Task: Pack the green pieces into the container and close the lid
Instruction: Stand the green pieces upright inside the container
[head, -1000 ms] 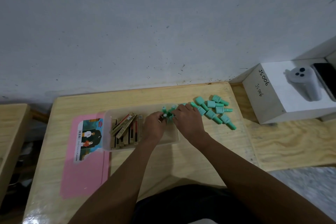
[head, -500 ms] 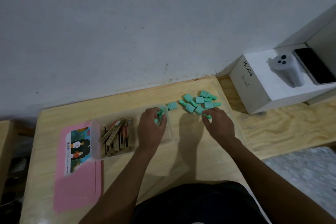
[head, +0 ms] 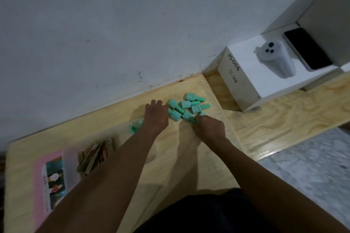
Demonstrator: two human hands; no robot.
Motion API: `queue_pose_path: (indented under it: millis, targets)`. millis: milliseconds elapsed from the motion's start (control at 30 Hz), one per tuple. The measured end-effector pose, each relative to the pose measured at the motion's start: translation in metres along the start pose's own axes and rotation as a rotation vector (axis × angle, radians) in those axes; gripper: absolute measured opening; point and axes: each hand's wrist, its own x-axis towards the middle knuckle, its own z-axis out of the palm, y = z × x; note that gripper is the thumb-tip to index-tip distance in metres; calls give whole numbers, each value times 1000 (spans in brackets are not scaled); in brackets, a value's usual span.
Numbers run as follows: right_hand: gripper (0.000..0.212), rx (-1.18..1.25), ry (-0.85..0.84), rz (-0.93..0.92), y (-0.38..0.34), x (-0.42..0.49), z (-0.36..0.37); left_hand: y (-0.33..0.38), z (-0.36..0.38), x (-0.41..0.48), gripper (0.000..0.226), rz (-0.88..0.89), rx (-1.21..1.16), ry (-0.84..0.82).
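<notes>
— Where are the green pieces [head: 186,107]?
— Heaped just beyond both hands. The right hand [head: 209,128] curls on one at the near edge. The left hand [head: 156,117] hides its fingertips, so I can't tell. The container [head: 121,132] blurs left of it.

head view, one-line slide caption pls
Packing: left hand and right hand at the pile of green pieces on the wooden table, clear container alongside
</notes>
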Motion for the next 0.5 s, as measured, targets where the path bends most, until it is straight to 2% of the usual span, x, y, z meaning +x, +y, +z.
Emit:
queue_pose_path:
  millis: [300, 400, 500]
  targets:
    - [28, 8, 8, 71, -2, 2, 4, 4, 10, 7, 29, 22, 22, -7]
    - [31, 129, 57, 93, -2, -4, 0, 6, 5, 5, 23, 32, -11, 2]
    - [33, 325, 82, 189, 0, -8, -4, 8, -4, 0, 20, 20, -161, 24]
